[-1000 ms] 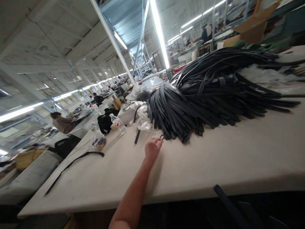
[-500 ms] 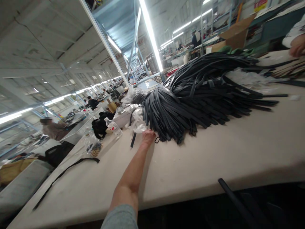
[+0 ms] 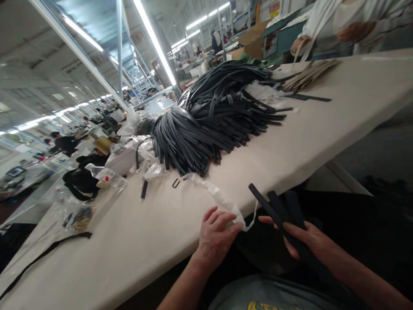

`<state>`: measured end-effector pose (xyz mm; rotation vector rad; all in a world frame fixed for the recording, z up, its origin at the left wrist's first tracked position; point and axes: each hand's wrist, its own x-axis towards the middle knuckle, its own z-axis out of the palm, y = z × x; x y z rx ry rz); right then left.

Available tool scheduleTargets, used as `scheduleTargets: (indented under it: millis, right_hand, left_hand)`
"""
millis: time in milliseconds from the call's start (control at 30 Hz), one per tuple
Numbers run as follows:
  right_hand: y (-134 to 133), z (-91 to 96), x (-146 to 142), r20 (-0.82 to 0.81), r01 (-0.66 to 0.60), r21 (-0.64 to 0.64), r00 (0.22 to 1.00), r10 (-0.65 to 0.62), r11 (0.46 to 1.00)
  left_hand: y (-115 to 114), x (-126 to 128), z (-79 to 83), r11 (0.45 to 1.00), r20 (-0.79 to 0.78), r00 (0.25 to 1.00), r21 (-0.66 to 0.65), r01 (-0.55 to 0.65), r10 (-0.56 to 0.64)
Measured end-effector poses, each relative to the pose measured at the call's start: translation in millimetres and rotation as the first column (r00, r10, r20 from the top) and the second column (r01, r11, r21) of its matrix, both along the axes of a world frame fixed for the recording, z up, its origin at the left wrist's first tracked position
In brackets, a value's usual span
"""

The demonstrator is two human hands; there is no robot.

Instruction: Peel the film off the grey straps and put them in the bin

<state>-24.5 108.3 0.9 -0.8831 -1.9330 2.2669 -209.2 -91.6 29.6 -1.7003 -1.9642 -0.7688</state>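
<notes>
My left hand (image 3: 217, 232) is closed on the end of a thin white plastic strip (image 3: 222, 196), near the table's front edge. The strip trails back over the table toward a black metal buckle (image 3: 176, 183), and a narrow tail of it hangs by my fingers. Several dark straps (image 3: 274, 204) are gripped in my right hand (image 3: 300, 239), in front of the edge and low over my lap; their ends point up and away. A large heap of dark straps (image 3: 193, 137) lies across the table beyond both hands.
A clear bottle (image 3: 108, 176) and a bag of small brass-coloured parts (image 3: 82, 217) stand on the left of the table (image 3: 135, 249). One black strap (image 3: 48, 252) lies near them. Across the table a co-worker's hands (image 3: 301, 45) are beside a fan of beige strips (image 3: 311, 75).
My left hand has come back from beside the heap to the front edge, drawing the white plastic strip along. My right hand has come into view with the straps. The view has swung right.
</notes>
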Motion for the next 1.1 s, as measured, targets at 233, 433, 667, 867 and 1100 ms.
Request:
scheduleTargets:
  millis: [233, 433, 667, 867, 1100]
  right_hand:
    - [2.1, 21.8, -5.8, -0.194, -0.177, 0.099, 0.962, 0.193, 0.979]
    - [-29.0, 17.7, -24.4, -0.187, -0.391, 0.236, 0.880, 0.436, 0.890]
    - [-22.7, 24.3, -27.0, -0.081, -0.154, -0.154, 0.986, 0.143, 0.976]
    - [-30.9, 25.4, -35.8, -0.098, -0.116, -0.194, 0.990, 0.099, 0.974]
    - [-33.1, 16.1, -34.6, -0.165, -0.146, -0.036, 0.977, 0.138, 0.989]
  left_hand:
    - [-12.3, 0.5, 3.5, 0.993, 0.050, 0.999, -0.118, 0.019, -0.014]
    - [-1.9, -11.0, 17.8, 0.978, 0.180, 0.980, -0.202, -0.044, 0.081]
    - [-0.6, 17.7, 11.6, 0.983, 0.715, 0.680, -0.178, -0.050, 0.164]
    - [16.0, 58.9, -9.0, 0.930, 0.894, 0.435, -0.243, 0.277, 0.104]
    - [18.7, 68.6, -23.5, 0.940, 0.959, -0.255, -0.029, 0.339, 0.121]
